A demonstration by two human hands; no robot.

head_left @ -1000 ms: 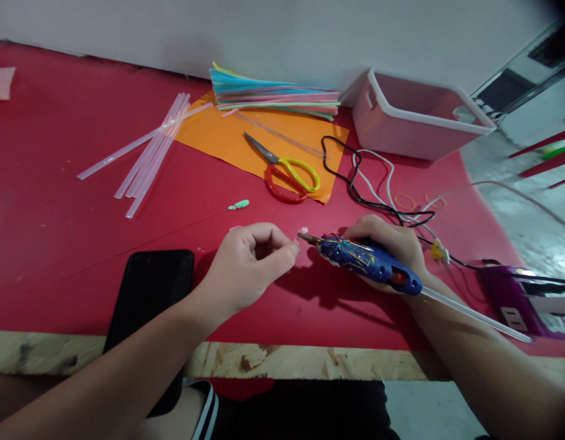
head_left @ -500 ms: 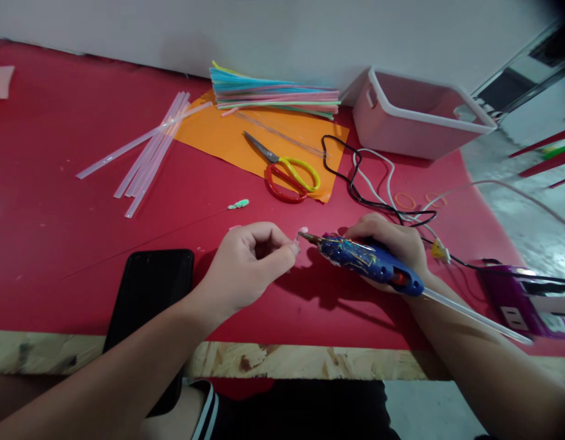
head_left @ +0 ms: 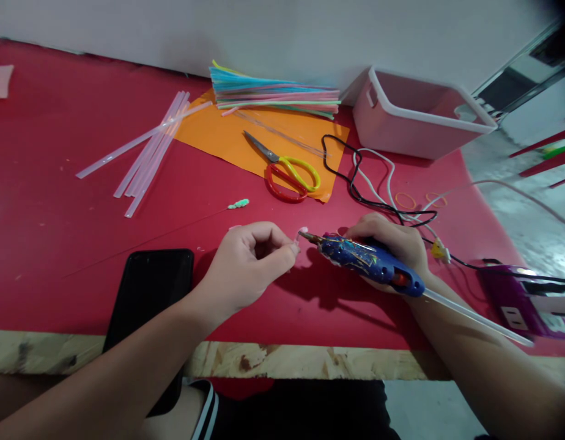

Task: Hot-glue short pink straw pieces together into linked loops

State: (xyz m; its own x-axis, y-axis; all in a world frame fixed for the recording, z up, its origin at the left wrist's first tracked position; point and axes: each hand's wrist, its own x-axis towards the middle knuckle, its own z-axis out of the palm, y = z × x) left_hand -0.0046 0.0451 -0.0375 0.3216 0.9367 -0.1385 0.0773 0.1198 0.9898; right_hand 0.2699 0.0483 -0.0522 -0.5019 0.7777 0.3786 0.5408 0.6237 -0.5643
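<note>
Between thumb and forefinger, my left hand (head_left: 255, 263) pinches a small pale pink piece (head_left: 302, 231), its exact kind too small to tell. My right hand (head_left: 392, 244) is wrapped round a blue hot glue gun (head_left: 369, 261) smeared with dried glue. The gun's metal nozzle points left and meets or nearly meets the pink piece. A clear glue stick (head_left: 475, 315) juts from the gun's rear. Just beyond my left hand lies a thin wire with a small green fuzzy tip (head_left: 239, 204).
Scissors (head_left: 282, 168) and a bundle of pipe cleaners (head_left: 276, 95) lie on orange paper (head_left: 209, 137). Glue sticks (head_left: 156, 143) lie at left. A black phone (head_left: 149, 293) overhangs the front edge. Cables (head_left: 356, 189), a pink bin (head_left: 402, 125) and a purple power strip (head_left: 516, 305) are at right.
</note>
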